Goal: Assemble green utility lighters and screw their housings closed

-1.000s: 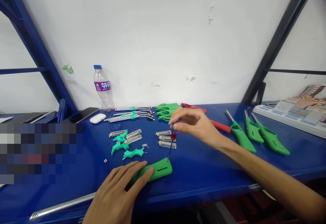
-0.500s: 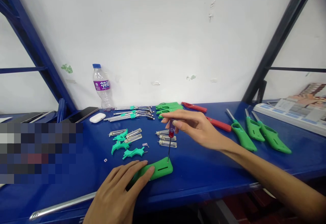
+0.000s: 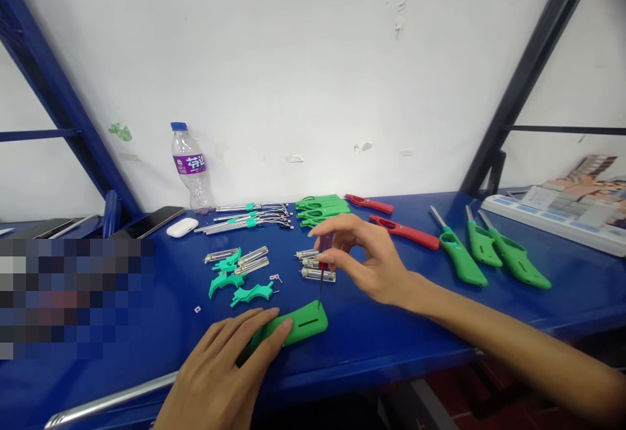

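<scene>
Green lighter body (image 3: 298,325): it is lying flat at the front edge of the blue desk (image 3: 415,338), with its metal tube (image 3: 112,400) pointing to the left.
Left hand (image 3: 220,378): it is pressing down on the green lighter body, the fingers (image 3: 274,335) lying spread and flat over its left part, not closing around it.
Right hand (image 3: 366,257): it is holding the small screwdriver (image 3: 321,272) upright, the fingers pinching its red handle from the top.
Screwdriver tip: it is touching the right end of the green lighter body.
Behind the hands: clear gas tanks (image 3: 317,275) and teal triggers (image 3: 225,281) are lying loose on the desk.
Right side: three green lighters (image 3: 484,254) are lying next to each other, and two red lighters (image 3: 403,232) near them.
Back wall: a water bottle (image 3: 188,166) is standing upright.
</scene>
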A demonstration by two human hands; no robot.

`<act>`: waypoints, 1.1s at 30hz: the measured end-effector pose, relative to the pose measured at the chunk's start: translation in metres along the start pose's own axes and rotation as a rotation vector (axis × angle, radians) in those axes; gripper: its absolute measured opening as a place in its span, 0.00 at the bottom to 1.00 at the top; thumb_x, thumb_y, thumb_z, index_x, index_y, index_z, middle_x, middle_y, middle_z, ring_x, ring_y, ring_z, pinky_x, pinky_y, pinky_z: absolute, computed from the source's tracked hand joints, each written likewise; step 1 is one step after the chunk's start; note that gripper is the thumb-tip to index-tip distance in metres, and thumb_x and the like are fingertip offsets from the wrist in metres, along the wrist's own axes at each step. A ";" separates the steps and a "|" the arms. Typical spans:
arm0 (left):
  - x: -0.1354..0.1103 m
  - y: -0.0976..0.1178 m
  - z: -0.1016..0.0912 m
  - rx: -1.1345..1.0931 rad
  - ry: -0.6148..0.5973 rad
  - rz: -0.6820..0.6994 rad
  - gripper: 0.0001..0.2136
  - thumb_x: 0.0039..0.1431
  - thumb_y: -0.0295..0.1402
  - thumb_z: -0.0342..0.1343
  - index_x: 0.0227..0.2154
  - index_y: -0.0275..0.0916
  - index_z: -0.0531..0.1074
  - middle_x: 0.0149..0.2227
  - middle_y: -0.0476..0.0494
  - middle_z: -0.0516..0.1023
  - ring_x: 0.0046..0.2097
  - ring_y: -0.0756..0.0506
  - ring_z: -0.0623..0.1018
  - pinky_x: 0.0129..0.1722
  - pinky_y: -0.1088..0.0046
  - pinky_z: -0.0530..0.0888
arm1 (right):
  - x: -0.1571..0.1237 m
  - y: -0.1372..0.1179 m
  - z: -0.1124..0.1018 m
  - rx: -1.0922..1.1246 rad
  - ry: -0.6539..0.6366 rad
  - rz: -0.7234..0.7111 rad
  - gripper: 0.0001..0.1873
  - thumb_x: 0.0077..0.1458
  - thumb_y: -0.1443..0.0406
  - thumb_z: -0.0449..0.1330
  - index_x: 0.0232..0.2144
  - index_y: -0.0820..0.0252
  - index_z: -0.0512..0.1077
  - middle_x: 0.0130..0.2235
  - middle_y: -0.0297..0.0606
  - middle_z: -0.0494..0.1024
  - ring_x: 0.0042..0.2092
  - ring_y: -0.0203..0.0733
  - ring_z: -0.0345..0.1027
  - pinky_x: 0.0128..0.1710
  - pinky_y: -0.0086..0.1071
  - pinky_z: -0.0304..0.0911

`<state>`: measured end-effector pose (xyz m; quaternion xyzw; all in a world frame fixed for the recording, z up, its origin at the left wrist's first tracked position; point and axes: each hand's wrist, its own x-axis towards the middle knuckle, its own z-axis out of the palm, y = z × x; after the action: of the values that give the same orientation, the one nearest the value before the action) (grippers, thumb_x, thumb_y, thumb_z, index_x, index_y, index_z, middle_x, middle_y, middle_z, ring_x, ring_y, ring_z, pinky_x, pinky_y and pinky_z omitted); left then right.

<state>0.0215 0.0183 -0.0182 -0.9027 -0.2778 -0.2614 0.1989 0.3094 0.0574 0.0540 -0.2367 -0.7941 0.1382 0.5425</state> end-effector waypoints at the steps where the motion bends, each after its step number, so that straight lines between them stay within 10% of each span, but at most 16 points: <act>1: 0.000 0.000 0.000 -0.001 0.004 -0.001 0.27 0.70 0.19 0.47 0.67 0.47 0.71 0.60 0.44 0.81 0.57 0.42 0.82 0.53 0.65 0.80 | 0.000 0.000 0.000 -0.002 0.010 0.000 0.11 0.68 0.65 0.66 0.51 0.50 0.78 0.43 0.34 0.82 0.32 0.33 0.74 0.30 0.30 0.71; 8: 0.000 0.001 0.000 -0.007 -0.002 -0.011 0.25 0.71 0.20 0.48 0.65 0.47 0.72 0.59 0.44 0.82 0.56 0.42 0.82 0.52 0.65 0.80 | -0.004 -0.002 0.005 0.081 -0.089 0.034 0.21 0.71 0.68 0.60 0.63 0.45 0.72 0.48 0.35 0.84 0.33 0.35 0.80 0.34 0.33 0.76; 14: 0.000 0.002 -0.001 -0.020 0.013 -0.023 0.24 0.72 0.21 0.48 0.65 0.47 0.73 0.58 0.44 0.82 0.56 0.42 0.83 0.52 0.65 0.80 | -0.005 0.000 0.009 0.120 0.024 0.150 0.20 0.58 0.61 0.76 0.52 0.47 0.78 0.38 0.30 0.81 0.24 0.31 0.67 0.22 0.30 0.64; 25: -0.002 0.002 0.000 -0.039 -0.005 -0.020 0.24 0.73 0.21 0.48 0.66 0.47 0.71 0.60 0.44 0.81 0.57 0.42 0.82 0.52 0.64 0.80 | 0.006 -0.003 0.000 0.271 0.038 0.327 0.12 0.61 0.59 0.74 0.47 0.48 0.82 0.41 0.32 0.81 0.28 0.30 0.68 0.21 0.25 0.62; 33: -0.002 0.003 0.000 -0.041 -0.005 -0.026 0.24 0.73 0.21 0.49 0.66 0.47 0.71 0.60 0.44 0.81 0.57 0.42 0.81 0.52 0.63 0.80 | 0.010 -0.003 -0.007 0.393 -0.226 0.359 0.16 0.72 0.57 0.62 0.59 0.45 0.78 0.49 0.40 0.85 0.46 0.43 0.81 0.25 0.25 0.71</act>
<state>0.0221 0.0150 -0.0199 -0.9036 -0.2845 -0.2673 0.1764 0.3125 0.0598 0.0656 -0.2469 -0.7530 0.4087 0.4527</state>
